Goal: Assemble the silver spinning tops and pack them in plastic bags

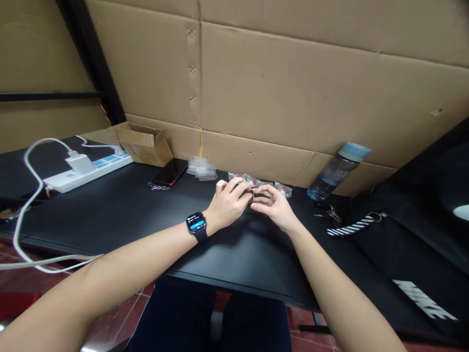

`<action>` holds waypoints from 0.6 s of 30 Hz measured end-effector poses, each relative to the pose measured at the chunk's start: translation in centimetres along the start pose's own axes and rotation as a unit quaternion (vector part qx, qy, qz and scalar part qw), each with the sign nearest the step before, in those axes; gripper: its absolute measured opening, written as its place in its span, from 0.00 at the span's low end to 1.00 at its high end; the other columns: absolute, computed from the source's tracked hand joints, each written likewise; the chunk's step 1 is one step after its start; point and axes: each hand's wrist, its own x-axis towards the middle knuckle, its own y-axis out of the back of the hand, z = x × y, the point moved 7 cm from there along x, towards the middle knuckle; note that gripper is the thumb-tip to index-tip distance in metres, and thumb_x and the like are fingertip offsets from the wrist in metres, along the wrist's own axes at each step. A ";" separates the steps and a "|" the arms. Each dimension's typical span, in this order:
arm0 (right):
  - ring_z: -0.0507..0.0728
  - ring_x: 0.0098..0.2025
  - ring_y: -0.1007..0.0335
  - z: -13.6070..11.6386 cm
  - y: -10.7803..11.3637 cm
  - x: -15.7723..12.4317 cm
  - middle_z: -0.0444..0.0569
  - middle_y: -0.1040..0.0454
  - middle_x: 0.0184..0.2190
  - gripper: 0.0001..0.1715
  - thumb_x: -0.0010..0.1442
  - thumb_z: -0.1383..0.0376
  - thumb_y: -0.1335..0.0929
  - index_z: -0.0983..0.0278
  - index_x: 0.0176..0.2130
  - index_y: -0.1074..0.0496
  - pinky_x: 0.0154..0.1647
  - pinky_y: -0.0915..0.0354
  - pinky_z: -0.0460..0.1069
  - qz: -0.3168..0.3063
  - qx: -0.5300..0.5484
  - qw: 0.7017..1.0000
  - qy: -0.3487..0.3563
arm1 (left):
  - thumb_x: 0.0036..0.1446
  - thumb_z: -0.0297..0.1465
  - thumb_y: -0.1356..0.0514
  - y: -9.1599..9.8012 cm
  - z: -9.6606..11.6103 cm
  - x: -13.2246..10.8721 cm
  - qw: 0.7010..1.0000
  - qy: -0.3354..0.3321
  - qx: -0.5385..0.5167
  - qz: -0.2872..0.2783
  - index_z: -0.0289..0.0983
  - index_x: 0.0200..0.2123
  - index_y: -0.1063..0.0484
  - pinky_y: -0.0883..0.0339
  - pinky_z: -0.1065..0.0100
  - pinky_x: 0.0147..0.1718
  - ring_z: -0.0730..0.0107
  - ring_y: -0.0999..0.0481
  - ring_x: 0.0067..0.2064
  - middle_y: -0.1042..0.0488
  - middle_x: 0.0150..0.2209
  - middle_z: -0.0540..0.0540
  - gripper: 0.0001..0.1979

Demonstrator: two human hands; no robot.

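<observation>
My left hand [230, 204], a watch on its wrist, is closed around a small round thing [251, 197], dark with a pale rim. A bit of red shows beneath its fingers; most of what it grips is hidden, so the exact kind cannot be told. My right hand [274, 208] faces it from the right, fingers curved and thumb apart, with the fingertips at the edge of the round thing. Just behind both hands, small clear bags [283, 189] with red pieces inside lie in a row on the black table [234, 254].
A stack of clear plastic bags [202, 169], a phone [171, 172], an open cardboard box [144, 146] and a power strip [95, 168] with white cables are to the left. To the right are a water bottle [335, 173], keys [331, 215], a striped strap [350, 226] and a black bag [395, 259].
</observation>
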 end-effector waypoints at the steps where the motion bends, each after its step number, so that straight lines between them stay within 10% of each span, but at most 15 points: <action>1: 0.58 0.46 0.19 0.1 0.0 0.1 0.49 0.21 0.49 0.26 0.47 0.59 0.19 0.59 0.42 0.29 0.53 0.25 0.57 0.002 -0.006 1.000 -0.005 | 0.69 0.29 0.44 0.1 0.0 0.0 1.000 0.001 -0.003 0.001 0.40 0.42 0.22 0.48 0.54 0.47 0.58 0.29 0.58 0.22 0.51 0.43 0.09; 18: 0.62 0.56 0.29 -2.9 0.0 -0.1 0.54 0.27 0.52 0.06 0.63 0.61 0.30 0.60 0.34 0.24 0.57 0.33 0.58 -0.026 -0.357 0.924 0.138 | 0.67 0.32 0.45 -1.2 -1.2 0.0 0.985 0.087 -0.123 -0.078 0.38 0.49 0.26 0.46 0.55 0.49 0.56 0.29 0.56 0.23 0.54 0.40 0.11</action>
